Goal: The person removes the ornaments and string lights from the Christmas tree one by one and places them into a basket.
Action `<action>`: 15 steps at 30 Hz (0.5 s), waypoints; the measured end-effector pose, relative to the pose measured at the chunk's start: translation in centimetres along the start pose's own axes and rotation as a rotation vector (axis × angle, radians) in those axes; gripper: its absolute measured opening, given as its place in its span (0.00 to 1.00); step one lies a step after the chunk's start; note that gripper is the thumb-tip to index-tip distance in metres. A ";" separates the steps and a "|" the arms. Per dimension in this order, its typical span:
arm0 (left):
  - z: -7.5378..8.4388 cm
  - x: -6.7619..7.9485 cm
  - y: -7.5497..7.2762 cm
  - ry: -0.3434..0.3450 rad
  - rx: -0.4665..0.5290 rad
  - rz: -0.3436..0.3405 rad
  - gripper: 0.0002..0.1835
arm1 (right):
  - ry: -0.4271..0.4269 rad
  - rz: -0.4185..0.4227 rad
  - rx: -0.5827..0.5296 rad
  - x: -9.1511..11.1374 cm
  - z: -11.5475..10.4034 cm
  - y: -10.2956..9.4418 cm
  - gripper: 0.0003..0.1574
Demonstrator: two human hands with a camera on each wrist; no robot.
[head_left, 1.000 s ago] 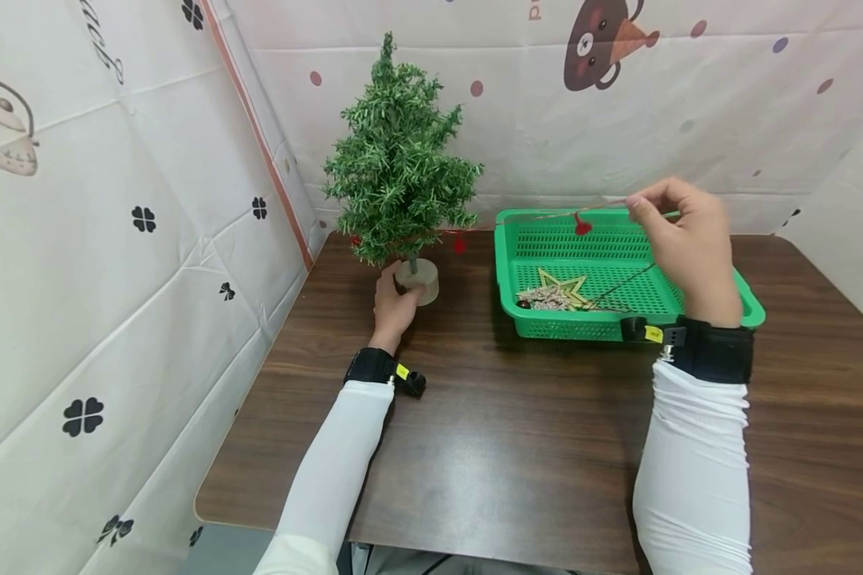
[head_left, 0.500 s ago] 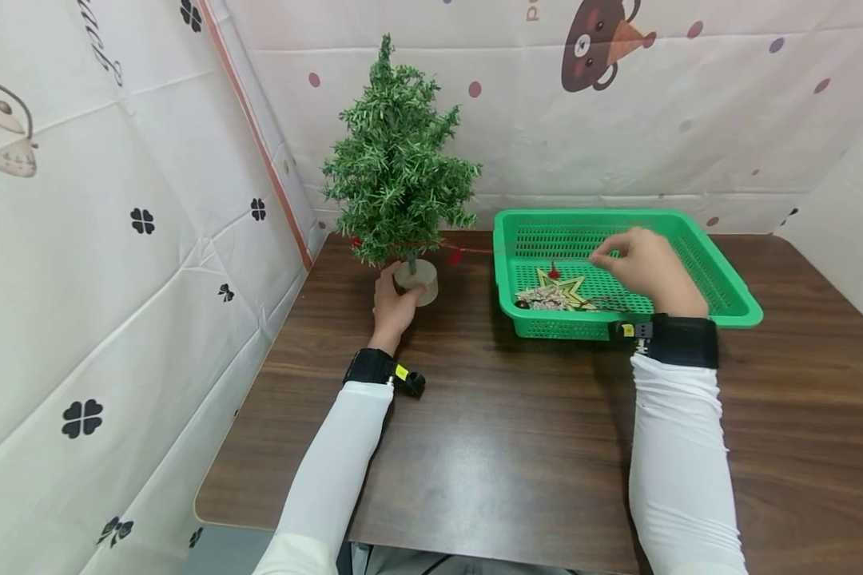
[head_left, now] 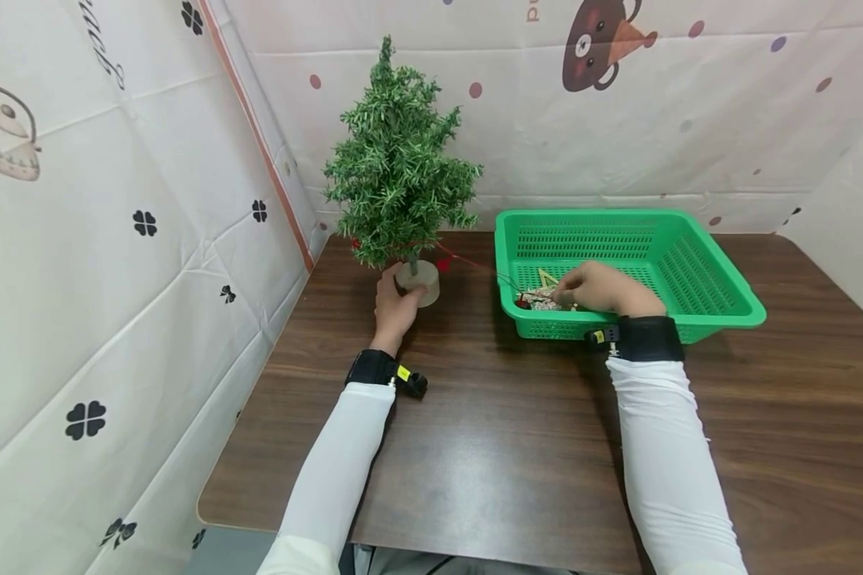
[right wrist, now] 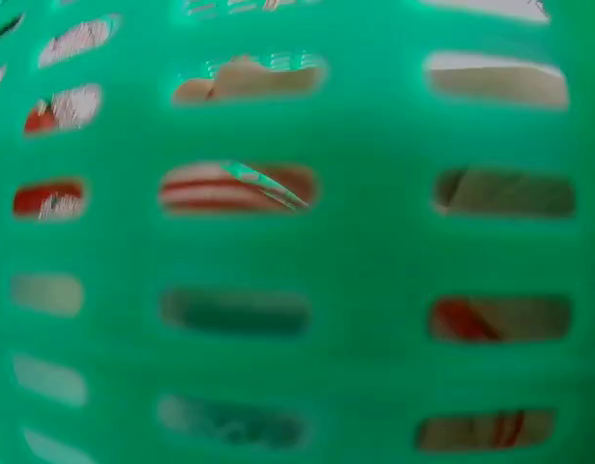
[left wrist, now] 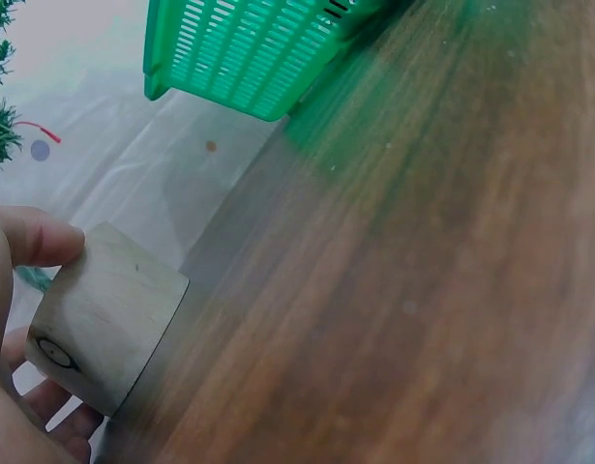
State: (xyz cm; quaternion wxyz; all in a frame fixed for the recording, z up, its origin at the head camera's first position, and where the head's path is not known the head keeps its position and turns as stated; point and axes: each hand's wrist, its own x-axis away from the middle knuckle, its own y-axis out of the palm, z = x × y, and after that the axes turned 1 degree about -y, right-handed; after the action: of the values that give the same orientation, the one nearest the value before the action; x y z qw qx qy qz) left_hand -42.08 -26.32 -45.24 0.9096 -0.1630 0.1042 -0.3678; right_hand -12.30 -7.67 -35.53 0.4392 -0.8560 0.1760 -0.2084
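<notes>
A small artificial Christmas tree [head_left: 403, 160] stands at the back left on a round wooden base [head_left: 420, 283]. My left hand [head_left: 393, 307] grips that base, thumb on one side and fingers round the other, as the left wrist view also shows. From the low branches a thin red string [head_left: 467, 259] with a red pendant [head_left: 443, 264] runs right into the green basket [head_left: 744, 307]. My right hand [head_left: 604, 289] is down inside the basket, fingertips pinched on the string among the ornaments. A yellow star [head_left: 548, 278] is partly hidden behind this hand.
Beside the right fingertips lie silvery ornaments [head_left: 539, 302] and a small red one [head_left: 522, 303]. The right wrist view is mostly filled by the slotted basket wall [right wrist: 374, 242]. Brown wood table [head_left: 489, 463] extends in front, and a patterned cloth wall [head_left: 546, 152] rises behind.
My right hand has moved left and down from above the basket into it, and the string has dropped with its red pendants. The left hand keeps its grip on the base.
</notes>
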 end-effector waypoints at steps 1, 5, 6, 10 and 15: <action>0.0 0.0 0.0 0.000 0.002 -0.003 0.37 | 0.000 -0.012 -0.004 0.1 -0.2 0.0 0.18; 0.0 0.1 0.1 -0.004 0.003 -0.008 0.36 | 0.024 -0.043 0.003 0.8 -1.6 -0.6 0.30; 0.0 0.1 0.1 -0.004 0.004 -0.008 0.36 | 0.029 -0.033 0.008 1.0 -2.3 -0.8 0.32; 0.1 -0.1 0.1 0.003 0.003 0.002 0.36 | -0.009 0.085 -0.004 1.8 -5.2 -1.6 0.36; 0.0 -0.1 0.1 0.002 -0.006 0.003 0.37 | -0.126 0.204 -0.049 1.3 -7.4 -1.0 0.27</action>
State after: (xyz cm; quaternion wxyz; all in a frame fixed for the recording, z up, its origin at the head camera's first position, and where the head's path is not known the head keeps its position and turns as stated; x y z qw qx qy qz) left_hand -42.11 -26.18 -45.30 0.9096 -0.1653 0.1064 -0.3661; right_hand -14.86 -12.73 -30.55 0.4472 -0.8554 0.2395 -0.1042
